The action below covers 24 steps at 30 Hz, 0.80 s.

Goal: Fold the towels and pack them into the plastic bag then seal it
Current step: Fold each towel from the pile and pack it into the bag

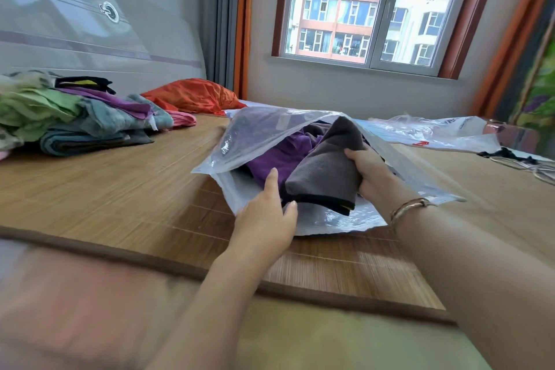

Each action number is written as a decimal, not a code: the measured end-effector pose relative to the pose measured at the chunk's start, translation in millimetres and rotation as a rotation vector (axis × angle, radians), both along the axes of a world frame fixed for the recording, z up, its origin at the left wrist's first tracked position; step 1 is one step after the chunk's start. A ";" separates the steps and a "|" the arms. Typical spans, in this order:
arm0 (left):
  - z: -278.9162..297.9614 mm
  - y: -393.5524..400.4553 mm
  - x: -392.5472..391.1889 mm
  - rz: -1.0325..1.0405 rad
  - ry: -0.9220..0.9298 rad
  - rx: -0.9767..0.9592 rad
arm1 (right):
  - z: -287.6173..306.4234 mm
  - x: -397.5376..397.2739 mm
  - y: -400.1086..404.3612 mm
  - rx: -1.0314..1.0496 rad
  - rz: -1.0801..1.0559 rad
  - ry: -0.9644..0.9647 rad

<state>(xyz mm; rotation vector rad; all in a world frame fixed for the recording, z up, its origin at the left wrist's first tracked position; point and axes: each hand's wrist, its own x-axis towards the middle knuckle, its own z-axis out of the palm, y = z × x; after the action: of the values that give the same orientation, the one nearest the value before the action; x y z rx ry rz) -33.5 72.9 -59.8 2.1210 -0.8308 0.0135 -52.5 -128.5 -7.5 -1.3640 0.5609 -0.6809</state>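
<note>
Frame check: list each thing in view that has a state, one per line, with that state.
Plastic bag: mouth open, unsealed, lying on the mat.
Grey towel: folded, halfway into the bag.
Purple towel: inside the bag.
Right hand: grips the grey towel.
Left hand: fingers straight, against the bag and towel.
Towel pile: unpacked, loosely stacked.
Second bag: flat, apparently empty.
Window: closed.

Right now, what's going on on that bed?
A person is packing towels into a plastic bag lying open on the bamboo mat. The right hand grips a folded grey towel at the bag's mouth, and the left hand touches its near edge. A purple towel is already inside. A pile of towels waits at the left, and the bag is not sealed yet.
</note>
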 end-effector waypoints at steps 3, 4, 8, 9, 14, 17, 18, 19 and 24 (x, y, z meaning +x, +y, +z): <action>-5.5 -2.6 0.1 -0.010 -0.045 0.093 | -5.7 3.1 -4.5 -0.071 -0.050 -0.034; -7.2 -3.9 0.5 -0.007 -0.067 0.136 | -9.5 6.0 -10.9 -0.127 -0.089 0.010; -12.2 -13.4 0.8 -0.012 -0.078 0.249 | -19.4 3.8 -29.8 -0.673 -0.288 0.527; -13.4 -15.6 0.0 -0.014 -0.081 0.268 | -20.4 0.3 -26.7 -0.770 -0.303 0.630; -24.0 -23.9 -6.1 -0.022 -0.135 0.341 | -37.8 -2.2 -22.1 -1.103 -0.362 0.818; -26.5 -28.1 -9.3 -0.009 -0.165 0.406 | -44.6 -7.6 -5.0 -1.348 -0.390 0.940; -26.3 -28.5 -9.4 -0.007 -0.166 0.422 | -46.6 -9.5 0.5 -1.448 -0.359 0.933; -26.2 -28.5 -9.3 -0.012 -0.166 0.439 | -48.5 -11.8 7.1 -1.528 -0.281 0.908; -26.9 -26.2 -4.1 -0.036 -0.186 0.519 | -59.1 -7.9 11.8 -1.382 0.247 1.017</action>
<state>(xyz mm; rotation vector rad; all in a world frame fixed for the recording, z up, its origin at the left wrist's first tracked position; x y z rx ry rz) -37.6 46.6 -86.7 2.6186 -1.0700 -0.0271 -60.4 -116.7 -66.6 -3.0740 0.6892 -0.0056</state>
